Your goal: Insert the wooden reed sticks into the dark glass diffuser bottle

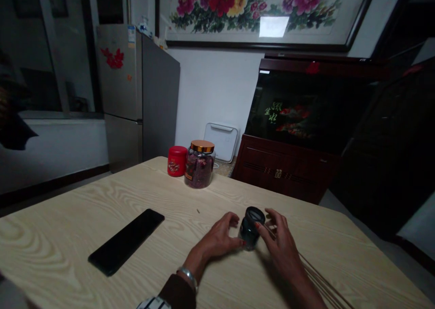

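Observation:
A small dark glass jar [250, 231] with a black lid [255, 214] stands on the table between my hands, leaning slightly in view. My left hand [220, 236] is at its left side, fingers curved and apart, the thumb tip against or just beside the lower glass. On the other side, my right hand [280, 243] has its thumb by the lid's edge and its fingers bent behind. Thin brown sticks [322, 282] run beneath the right wrist, and a short length shows between the thumb and fingers, so that hand holds them. The grip in the palm is hidden.
A long black flat object [127, 241] lies on the wooden table [170, 272] to the left. Farther back stand a red canister [177, 161] and a large jar of dried purple flowers [200, 167] with a copper-coloured lid. A tiny brown scrap [198, 211] lies mid-table.

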The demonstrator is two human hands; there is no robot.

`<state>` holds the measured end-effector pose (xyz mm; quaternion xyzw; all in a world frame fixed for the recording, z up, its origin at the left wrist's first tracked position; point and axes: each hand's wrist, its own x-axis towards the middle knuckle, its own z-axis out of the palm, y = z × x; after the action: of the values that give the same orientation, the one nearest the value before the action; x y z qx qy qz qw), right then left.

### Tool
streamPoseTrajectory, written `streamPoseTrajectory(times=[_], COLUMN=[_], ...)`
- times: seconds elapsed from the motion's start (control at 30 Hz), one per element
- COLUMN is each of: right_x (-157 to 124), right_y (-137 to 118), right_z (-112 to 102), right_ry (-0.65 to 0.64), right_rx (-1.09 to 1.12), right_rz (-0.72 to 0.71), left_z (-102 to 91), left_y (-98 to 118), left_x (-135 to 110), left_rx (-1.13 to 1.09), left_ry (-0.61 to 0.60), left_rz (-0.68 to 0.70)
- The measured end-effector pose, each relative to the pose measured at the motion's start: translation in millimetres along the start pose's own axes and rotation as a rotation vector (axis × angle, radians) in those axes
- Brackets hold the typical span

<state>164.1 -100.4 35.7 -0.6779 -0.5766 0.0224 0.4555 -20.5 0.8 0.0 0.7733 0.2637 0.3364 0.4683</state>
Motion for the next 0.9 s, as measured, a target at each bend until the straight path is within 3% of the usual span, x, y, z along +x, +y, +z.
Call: streamPoseTrajectory(times=[0.1, 0.2, 0.33, 0.47, 0.57, 0.7, 0.8, 0.9], right_x=[-1, 8, 30, 51, 63, 69, 67, 58], right_y=[4, -4, -36, -72, -93, -108, -105, -90], right_z=[-24, -55, -89, -112, -126, -142, -142, -132], right_ry=[-0.142, -0.278, -0.565, -0.814, -0.882, -0.877, -0.878, -0.911], right_rx=[0.012, 0.162, 0.62, 0.9, 0.953, 0.946, 0.968, 1.032], right_rz=[0.106, 0.181, 0.25, 0.154, 0.09, 0.077, 0.085, 0.104], left_z=[-19.4, -36.0, -45.1, -46.4, -50.3, -57.5, -58.0, -52.6], left_y=[14, 42, 91, 135, 162, 188, 190, 175], left_x=[-6, -9, 0, 22, 34, 38, 35, 32], left_rx=[0.089, 0.016, -0.287, -0.685, -0.81, -0.87, -0.933, -1.005], left_ry=[-0.023, -0.07, -0.243, -0.489, -0.623, -0.636, -0.645, -0.706], left_rz=[-0.064, -0.059, 0.002, 0.023, 0.005, -0.033, -0.036, -0.038])
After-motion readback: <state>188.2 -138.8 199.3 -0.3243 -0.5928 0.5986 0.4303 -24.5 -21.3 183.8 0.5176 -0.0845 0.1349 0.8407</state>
